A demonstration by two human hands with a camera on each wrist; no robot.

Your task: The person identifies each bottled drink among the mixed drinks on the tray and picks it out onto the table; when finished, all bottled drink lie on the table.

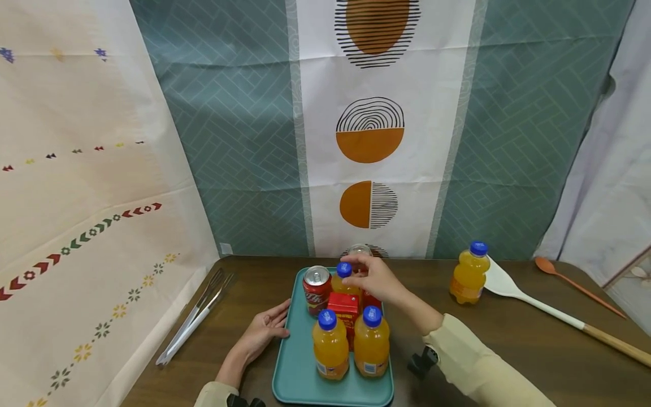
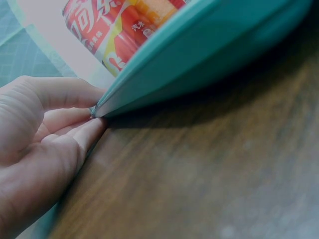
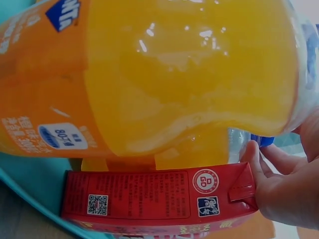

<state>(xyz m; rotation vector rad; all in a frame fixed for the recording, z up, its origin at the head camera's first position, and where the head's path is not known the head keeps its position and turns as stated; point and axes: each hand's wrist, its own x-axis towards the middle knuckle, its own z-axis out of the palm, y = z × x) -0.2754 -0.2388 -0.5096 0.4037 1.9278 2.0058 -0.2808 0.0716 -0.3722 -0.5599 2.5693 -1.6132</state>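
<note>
My left hand (image 1: pixel 263 332) pinches the left rim of a teal tray (image 1: pixel 297 362); in the left wrist view, thumb and fingers (image 2: pixel 75 92) meet at its edge. At the tray's back, my right hand (image 1: pixel 373 277) has its thumb and fingers around the blue cap of an orange soda bottle (image 1: pixel 343 284). Left of that bottle stands a red cola can (image 1: pixel 317 291). A red carton (image 1: pixel 343 308) stands in front of it. Nearest me on the tray are two more orange soda bottles (image 1: pixel 330 347). A silver can top (image 1: pixel 360 249) shows behind my right hand, which hides part of it.
Right of the tray stands another orange soda bottle (image 1: pixel 469 274), beside a white spatula (image 1: pixel 508 282) with a wooden handle. An orange spoon (image 1: pixel 574 282) lies at the far right. Metal tongs and a whisk (image 1: pixel 195 319) lie left of the tray. Patterned cloth hangs behind the table.
</note>
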